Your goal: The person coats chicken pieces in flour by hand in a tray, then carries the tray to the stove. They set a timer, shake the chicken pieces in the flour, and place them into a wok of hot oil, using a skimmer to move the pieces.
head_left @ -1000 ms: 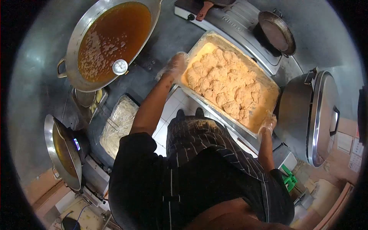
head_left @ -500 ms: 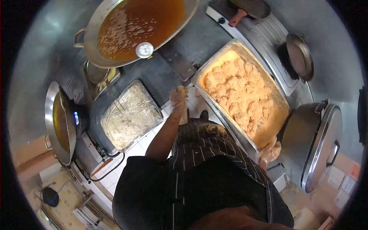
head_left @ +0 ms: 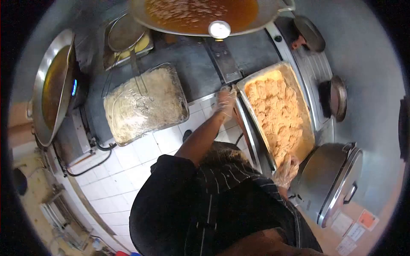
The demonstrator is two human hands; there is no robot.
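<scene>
Two hands in thin clear plastic gloves are working at a long rectangular steel tray (head_left: 255,128) filled with orange-coated battered pieces (head_left: 277,115). The left hand (head_left: 225,101) is reaching forward on an extended, slightly bent arm, its fingers resting at the tray's far left corner, right by the rim; whether they are actually closing on the edge cannot be told, since the glove is blurring the fingertips. The right hand (head_left: 287,168) is sitting low at the tray's near end, wrist bent, the glove bunched against the rim; its grip cannot be made out either. The tray is lying on the grey counter (head_left: 196,72), between the person's dark striped apron (head_left: 230,170) and the stainless gas cooktop (head_left: 316,72), with its coated pieces heaped almost to the rim.

Left of the reaching arm, a second rectangular tray covered with clear film (head_left: 143,102) is holding a pale crumbly mix, and a wire skimmer handle (head_left: 137,72) is lying across its far edge. Beyond it, a large round metal wok of amber oil (head_left: 200,13) is bubbling, with a round dial thermometer (head_left: 219,29) clipped at its rim. Another wok of oil (head_left: 51,85) is standing tilted at far left. A big steel lidded pot (head_left: 329,183) is sitting just beside the right hand.
</scene>
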